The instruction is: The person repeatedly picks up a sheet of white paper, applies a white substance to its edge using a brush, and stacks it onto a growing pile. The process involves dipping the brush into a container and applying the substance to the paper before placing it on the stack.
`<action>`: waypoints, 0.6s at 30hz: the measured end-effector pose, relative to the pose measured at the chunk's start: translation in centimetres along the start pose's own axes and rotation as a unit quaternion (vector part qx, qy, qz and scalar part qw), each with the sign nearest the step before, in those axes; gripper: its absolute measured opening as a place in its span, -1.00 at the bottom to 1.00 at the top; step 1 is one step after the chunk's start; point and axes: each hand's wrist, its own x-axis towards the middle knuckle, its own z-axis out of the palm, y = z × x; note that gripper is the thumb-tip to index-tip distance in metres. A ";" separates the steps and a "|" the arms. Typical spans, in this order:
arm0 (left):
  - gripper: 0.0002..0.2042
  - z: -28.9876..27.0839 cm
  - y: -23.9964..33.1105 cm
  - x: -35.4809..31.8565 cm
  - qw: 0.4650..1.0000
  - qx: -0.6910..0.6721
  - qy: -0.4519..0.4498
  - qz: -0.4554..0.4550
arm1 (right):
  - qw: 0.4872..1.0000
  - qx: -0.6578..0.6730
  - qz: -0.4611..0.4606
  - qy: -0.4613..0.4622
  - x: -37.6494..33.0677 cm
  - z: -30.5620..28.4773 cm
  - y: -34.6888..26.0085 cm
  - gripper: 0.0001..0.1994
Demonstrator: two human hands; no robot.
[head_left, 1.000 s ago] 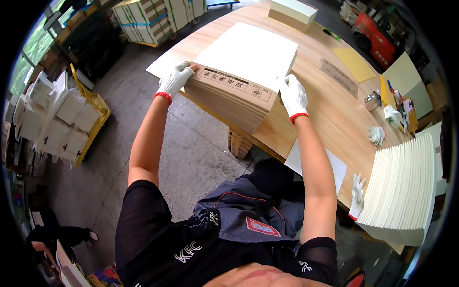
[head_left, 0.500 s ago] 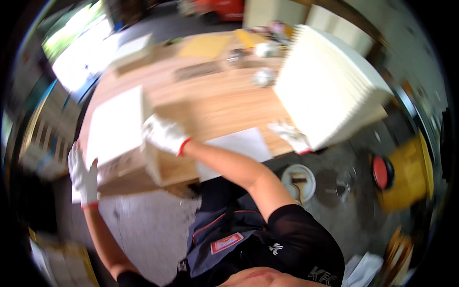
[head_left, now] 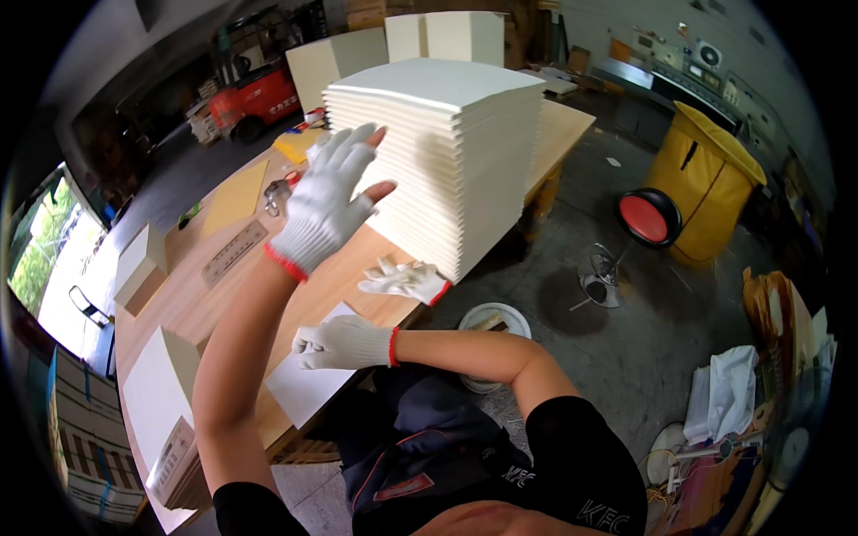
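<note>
My left hand (head_left: 326,201), in a white knit glove with a red cuff and bare thumb and fingertip showing, is raised with fingers spread. It overlaps the left face of a tall stack of cream-white paper (head_left: 500,170); whether it touches cannot be told. My right hand (head_left: 344,343), gloved alike, is curled closed above a white sheet (head_left: 304,393) at the table's near edge, and no object shows in it. Loose white gloves (head_left: 405,280) lie at the foot of the stack. A lower white paper block (head_left: 161,384) sits beyond my left forearm.
On the wooden table (head_left: 192,268) are a small white block (head_left: 141,263), a printed strip (head_left: 234,252) and a yellow sheet (head_left: 235,198). A white bucket (head_left: 518,322) and a red-seated stool (head_left: 648,218) stand right on the floor, beside a yellow bin (head_left: 715,179). A red forklift (head_left: 255,98) is behind.
My view has turned right. My left hand has left the side of the low paper block and risen toward the tall stack. My right hand has come off that block to above the white sheet.
</note>
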 end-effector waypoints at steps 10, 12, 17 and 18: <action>-0.70 5.6 -0.3 8.5 0.998 0.057 -0.005 0.031 | 0.997 0.034 0.025 0.065 -9.5 -6.8 4.3 -0.63; -0.71 5.1 -0.1 9.0 0.993 0.109 -0.009 0.047 | 0.988 -0.007 -0.055 0.145 -9.5 -9.4 4.6 -0.67; -0.68 3.7 0.0 11.3 0.995 0.039 -0.090 -0.027 | 0.928 -0.057 -0.104 0.352 -12.1 -18.3 3.2 -0.74; -0.68 3.6 -0.7 12.5 0.991 0.015 -0.120 -0.058 | 0.905 -0.091 -0.120 0.399 -12.5 -20.3 2.3 -0.73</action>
